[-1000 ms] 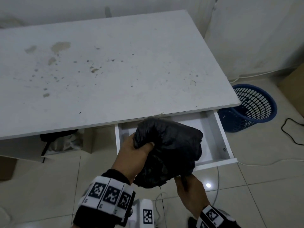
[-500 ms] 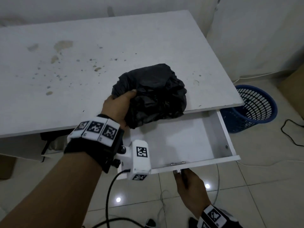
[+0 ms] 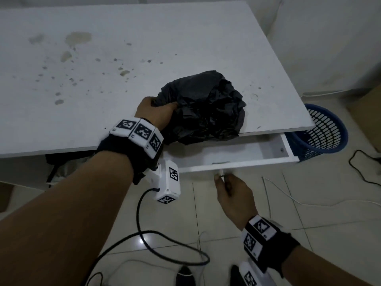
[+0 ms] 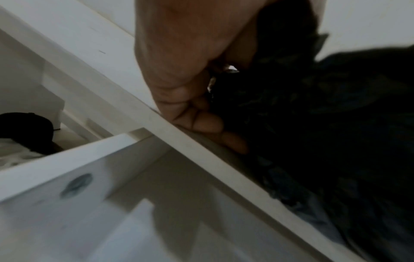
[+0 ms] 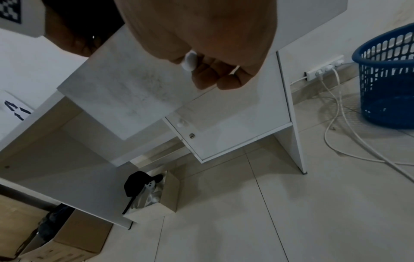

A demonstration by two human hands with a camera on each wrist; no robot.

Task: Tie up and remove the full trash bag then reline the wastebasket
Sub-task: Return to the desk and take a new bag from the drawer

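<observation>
Item: black bag bundle (image 3: 203, 107), now lifted from drawer (image 3: 233, 154) onto desk (image 3: 103, 69) front edge; our left hand (image 3: 153, 114) fingers curl into it. Drawer half shut since; our right hand (image 3: 231, 188) pinches knob (image 5: 189, 60). We judge relining next. Wastebasket (image 3: 321, 131) unlined, partly cut off behind desk corner; bundle's bag count unreadable.

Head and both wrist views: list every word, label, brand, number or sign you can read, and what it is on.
No readable words, brands or numbers in any view.
Square black-and-white marker codes, patterns not text, on the left wristband, its camera housing and the right wristband.
Black arrow-like marks, no letters legible, on a white surface at the left edge of the right wrist view.
The black trash bag, desk and blue basket show no print.
</observation>
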